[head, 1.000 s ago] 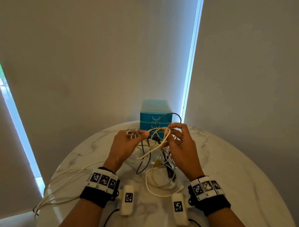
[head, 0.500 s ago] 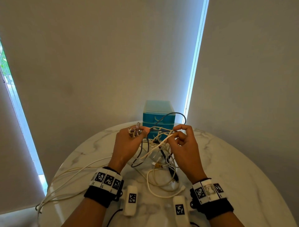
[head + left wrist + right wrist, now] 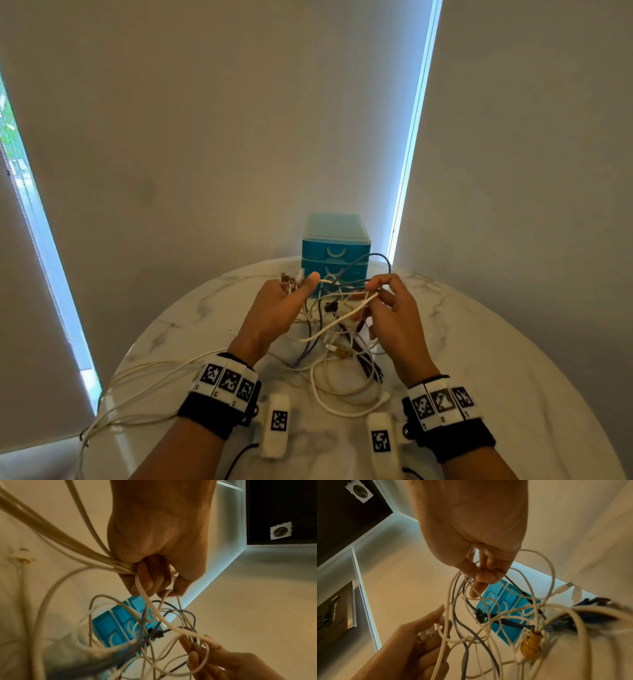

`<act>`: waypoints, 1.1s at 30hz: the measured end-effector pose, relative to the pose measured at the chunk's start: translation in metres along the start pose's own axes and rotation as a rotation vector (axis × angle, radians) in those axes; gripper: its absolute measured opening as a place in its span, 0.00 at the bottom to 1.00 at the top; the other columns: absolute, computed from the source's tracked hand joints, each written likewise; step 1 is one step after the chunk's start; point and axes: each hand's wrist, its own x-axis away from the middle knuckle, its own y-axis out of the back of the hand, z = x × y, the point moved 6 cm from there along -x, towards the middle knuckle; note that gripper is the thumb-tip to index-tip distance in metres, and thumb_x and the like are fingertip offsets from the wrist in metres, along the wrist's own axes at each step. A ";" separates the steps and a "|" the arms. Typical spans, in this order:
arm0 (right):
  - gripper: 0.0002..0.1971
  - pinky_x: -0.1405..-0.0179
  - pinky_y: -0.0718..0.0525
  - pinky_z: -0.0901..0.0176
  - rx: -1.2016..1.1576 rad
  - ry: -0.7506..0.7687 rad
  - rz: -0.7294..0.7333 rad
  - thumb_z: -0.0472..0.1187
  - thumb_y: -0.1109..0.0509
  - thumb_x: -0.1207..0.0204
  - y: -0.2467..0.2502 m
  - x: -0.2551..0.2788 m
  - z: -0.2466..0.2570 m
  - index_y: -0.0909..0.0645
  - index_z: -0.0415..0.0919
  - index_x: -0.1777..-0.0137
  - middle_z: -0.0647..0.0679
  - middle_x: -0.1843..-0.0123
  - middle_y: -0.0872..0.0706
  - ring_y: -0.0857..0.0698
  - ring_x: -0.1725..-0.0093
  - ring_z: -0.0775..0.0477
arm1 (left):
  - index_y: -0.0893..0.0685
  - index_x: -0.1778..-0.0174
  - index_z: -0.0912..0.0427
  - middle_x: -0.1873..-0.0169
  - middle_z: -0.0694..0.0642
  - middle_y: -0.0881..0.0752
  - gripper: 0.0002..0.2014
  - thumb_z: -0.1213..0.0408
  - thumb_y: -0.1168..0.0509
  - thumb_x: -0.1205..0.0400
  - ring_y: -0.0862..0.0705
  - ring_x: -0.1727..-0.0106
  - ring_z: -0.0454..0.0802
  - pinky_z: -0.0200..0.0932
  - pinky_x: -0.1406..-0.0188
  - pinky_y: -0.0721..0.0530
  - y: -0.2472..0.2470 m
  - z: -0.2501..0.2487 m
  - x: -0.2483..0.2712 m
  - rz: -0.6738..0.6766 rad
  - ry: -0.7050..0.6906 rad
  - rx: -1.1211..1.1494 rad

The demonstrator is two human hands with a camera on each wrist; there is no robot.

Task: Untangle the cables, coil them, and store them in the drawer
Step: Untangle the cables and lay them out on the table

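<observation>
A tangle of white, grey and black cables [image 3: 337, 346] lies mid-table, its upper part lifted between my hands. My left hand [image 3: 299, 282] grips a bundle of white cables [image 3: 96, 559] and some plugs in a fist. My right hand [image 3: 375, 291] pinches a white cable [image 3: 356, 308] that slopes down to the left. In the right wrist view its fingers [image 3: 481, 577] hold thin strands, with a yellow connector [image 3: 530, 646] hanging in the knot. The blue drawer unit [image 3: 335, 240] stands behind the hands with its drawers closed.
The round marble table [image 3: 496, 359] ends close on every side. Long white cables [image 3: 137, 387] trail over its left edge. Two white tagged blocks [image 3: 277, 425] [image 3: 382, 442] lie near the front edge by my wrists. A wall rises right behind the drawer unit.
Both hands keep their hold on the cables and have drawn slightly apart. The black loop by the drawer unit stands a little higher.
</observation>
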 end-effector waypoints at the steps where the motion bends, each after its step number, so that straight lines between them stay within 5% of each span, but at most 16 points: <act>1: 0.12 0.74 0.19 0.66 0.010 0.008 -0.042 0.24 0.38 0.13 0.005 -0.002 -0.003 0.18 0.42 0.46 0.41 0.53 0.05 0.10 0.67 0.52 | 0.15 0.65 0.51 0.79 0.44 0.28 0.24 0.35 0.32 0.14 0.31 0.78 0.41 0.43 0.72 0.30 -0.006 0.002 0.002 0.092 0.042 -0.009; 4: 0.13 0.76 0.20 0.60 0.063 -0.076 0.001 0.22 0.40 0.17 0.009 -0.006 -0.014 0.17 0.37 0.47 0.40 0.54 0.04 0.08 0.64 0.44 | 0.17 0.59 0.57 0.75 0.49 0.34 0.26 0.35 0.32 0.14 0.38 0.74 0.46 0.42 0.73 0.40 -0.015 0.004 0.008 0.286 0.109 0.083; 8: 0.14 0.72 0.21 0.61 0.296 -0.224 0.246 0.24 0.34 0.19 0.008 -0.008 -0.022 0.13 0.42 0.47 0.42 0.52 0.04 0.05 0.55 0.38 | 0.05 0.50 0.60 0.71 0.52 0.41 0.22 0.43 0.31 0.12 0.44 0.73 0.47 0.43 0.74 0.46 -0.002 0.002 0.001 0.222 0.081 0.376; 12: 0.20 0.63 0.24 0.67 0.510 0.113 0.023 0.26 0.30 0.24 0.013 -0.008 0.017 0.09 0.56 0.51 0.52 0.55 0.14 0.16 0.59 0.55 | 0.04 0.37 0.56 0.65 0.57 0.46 0.15 0.53 0.30 0.11 0.49 0.68 0.52 0.47 0.70 0.49 -0.002 -0.004 0.004 0.255 0.015 0.462; 15: 0.11 0.67 0.21 0.71 0.430 0.152 0.174 0.37 0.23 0.19 -0.014 0.005 0.028 0.12 0.57 0.45 0.48 0.63 0.15 0.18 0.68 0.58 | 0.05 0.34 0.53 0.65 0.57 0.47 0.16 0.52 0.30 0.13 0.49 0.67 0.53 0.50 0.69 0.49 -0.006 -0.012 0.010 0.312 -0.029 0.445; 18: 0.14 0.62 0.16 0.70 0.559 0.139 0.355 0.53 0.19 0.20 -0.039 0.015 0.012 0.14 0.61 0.36 0.50 0.59 0.11 0.13 0.60 0.57 | 0.05 0.33 0.52 0.66 0.57 0.44 0.15 0.53 0.30 0.12 0.47 0.67 0.53 0.49 0.69 0.48 -0.009 -0.016 0.013 0.366 -0.060 0.361; 23: 0.05 0.58 0.20 0.76 0.514 0.289 0.229 0.50 0.23 0.15 -0.038 0.011 0.018 0.07 0.52 0.50 0.58 0.60 0.09 0.12 0.59 0.63 | 0.06 0.32 0.46 0.72 0.49 0.35 0.15 0.49 0.31 0.10 0.40 0.71 0.45 0.47 0.69 0.44 -0.010 -0.015 0.012 0.330 -0.086 0.322; 26: 0.11 0.64 0.14 0.67 0.291 0.232 0.090 0.48 0.29 0.10 -0.021 0.006 0.025 0.08 0.46 0.49 0.50 0.62 0.08 0.08 0.66 0.52 | 0.06 0.33 0.41 0.71 0.49 0.37 0.15 0.44 0.32 0.11 0.40 0.71 0.45 0.49 0.69 0.46 -0.004 -0.003 0.004 0.260 -0.020 0.343; 28: 0.15 0.73 0.17 0.65 0.083 0.154 0.044 0.47 0.34 0.07 -0.010 0.001 0.028 0.09 0.39 0.47 0.44 0.61 0.08 0.08 0.67 0.43 | 0.06 0.36 0.38 0.72 0.45 0.28 0.13 0.42 0.28 0.13 0.35 0.72 0.42 0.43 0.73 0.40 -0.006 0.005 0.002 0.261 0.008 0.197; 31: 0.16 0.76 0.21 0.64 -0.381 -0.014 0.059 0.45 0.38 0.05 0.003 -0.006 0.029 0.13 0.34 0.44 0.43 0.61 0.10 0.11 0.67 0.50 | 0.05 0.42 0.36 0.65 0.40 0.09 0.10 0.43 0.23 0.17 0.25 0.75 0.36 0.38 0.77 0.30 -0.009 0.012 -0.001 0.190 0.042 0.021; 33: 0.13 0.76 0.22 0.68 -0.863 -0.146 0.057 0.42 0.39 0.05 0.010 -0.010 0.027 0.16 0.38 0.45 0.47 0.61 0.13 0.14 0.68 0.56 | 0.04 0.44 0.39 0.67 0.39 0.08 0.09 0.45 0.21 0.18 0.25 0.78 0.35 0.38 0.78 0.31 -0.009 0.015 -0.003 0.126 0.067 0.030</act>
